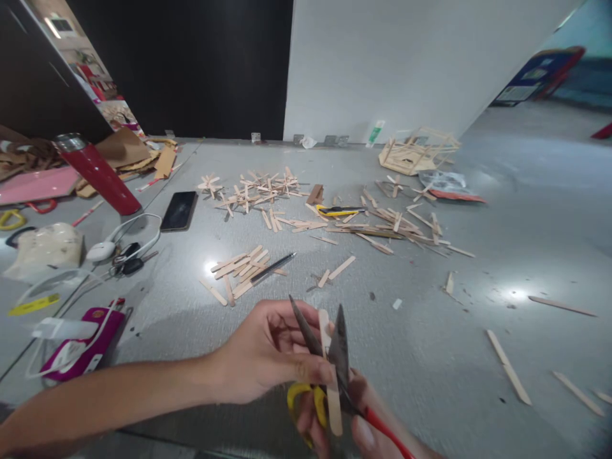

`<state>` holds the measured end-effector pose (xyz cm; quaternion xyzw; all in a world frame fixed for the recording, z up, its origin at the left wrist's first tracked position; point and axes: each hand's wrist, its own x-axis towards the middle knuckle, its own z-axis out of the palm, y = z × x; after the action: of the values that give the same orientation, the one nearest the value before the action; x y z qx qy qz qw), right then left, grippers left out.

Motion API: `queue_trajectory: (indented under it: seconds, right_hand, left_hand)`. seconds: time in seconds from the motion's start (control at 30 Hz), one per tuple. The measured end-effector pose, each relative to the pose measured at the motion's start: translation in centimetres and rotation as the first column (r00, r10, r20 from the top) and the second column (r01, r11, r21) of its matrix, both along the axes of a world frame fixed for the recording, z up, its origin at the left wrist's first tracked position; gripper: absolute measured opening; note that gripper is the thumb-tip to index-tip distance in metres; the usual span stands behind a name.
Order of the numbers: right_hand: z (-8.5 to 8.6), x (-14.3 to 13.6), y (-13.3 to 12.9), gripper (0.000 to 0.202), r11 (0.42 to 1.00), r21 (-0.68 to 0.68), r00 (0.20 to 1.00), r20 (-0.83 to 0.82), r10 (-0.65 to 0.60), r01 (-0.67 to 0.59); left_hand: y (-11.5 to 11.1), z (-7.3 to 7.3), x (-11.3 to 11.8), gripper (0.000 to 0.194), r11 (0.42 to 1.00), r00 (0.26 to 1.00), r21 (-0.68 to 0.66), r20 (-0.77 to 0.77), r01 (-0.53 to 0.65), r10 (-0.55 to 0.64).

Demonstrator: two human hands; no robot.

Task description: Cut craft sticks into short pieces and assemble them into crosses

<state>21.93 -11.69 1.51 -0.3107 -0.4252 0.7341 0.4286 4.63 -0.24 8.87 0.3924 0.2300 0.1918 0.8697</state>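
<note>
- My left hand pinches a wooden stick, thumb over the front and fingers curled behind, above the middle of the worktop's near edge.
- My right hand has its fingers closed around the yellow and red handles of the scissors. The blades stand wide apart, tips pointing to the far edge, with the stick's upper part between them.
- My left fingers are the chief worry: one blade lies right against them and my thumb tip sits near the pivot, so closing the blades carelessly could nip skin.
- Thin wood like this might split along its grain if squeezed off-square, and a short end could fly off.
- My pinch looks narrow, so the stick could twist under blade pressure; how firmly I grip, I cannot tell.
- Farther in, left of the middle, a pen lies on a small heap of sticks; a sweeping forearm could scatter them.
- Toward the far edge, a yellow cutter lies among loose sticks. I cannot tell whether its blade is out, so reaching there blindly could cut me.
</note>
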Motion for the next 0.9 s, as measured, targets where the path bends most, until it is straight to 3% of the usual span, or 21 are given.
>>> queue_trajectory:
  seconds: [0.13, 0.23, 0.4, 0.7, 0.9]
  right_hand:
    - [-2.2, 0.0, 0.9, 0.07, 0.995, 0.014, 0.994, -0.047, 0.095, -0.095]
    - [-2.9, 0.1, 1.1, 0.072, 0.988, -0.007, 0.987, -0.041, 0.157, -0.157]
    - [-2.4, 0.0, 0.4, 0.073, 0.997, -0.015, 0.996, -0.034, 0.079, -0.079]
    - [-3.3, -0.2, 2.6, 0.08, 0.956, -0.137, 0.964, -0.093, 0.248, -0.259]
    - [-2.6, -0.1, 0.7, 0.078, 0.983, -0.107, 0.987, -0.078, 0.139, -0.147]
  left_hand:
    - [-0.1, 0.1, 0.0, 0.035, 1.0, 1.0, -0.024, 0.001, -0.017, 0.017]
    - [-0.1, 0.3, 0.1, 0.036, 0.999, 1.0, -0.03, -0.003, -0.018, 0.018]
    - [0.1, 0.5, 0.4, 0.044, 1.0, 1.0, -0.004, 0.004, -0.029, 0.029]
    - [0.1, 0.7, 0.4, 0.045, 0.999, 0.999, -0.009, -0.018, -0.036, 0.036]
    - [0.1, 0.8, 0.7, 0.048, 0.999, 0.997, -0.005, -0.056, -0.047, 0.047]
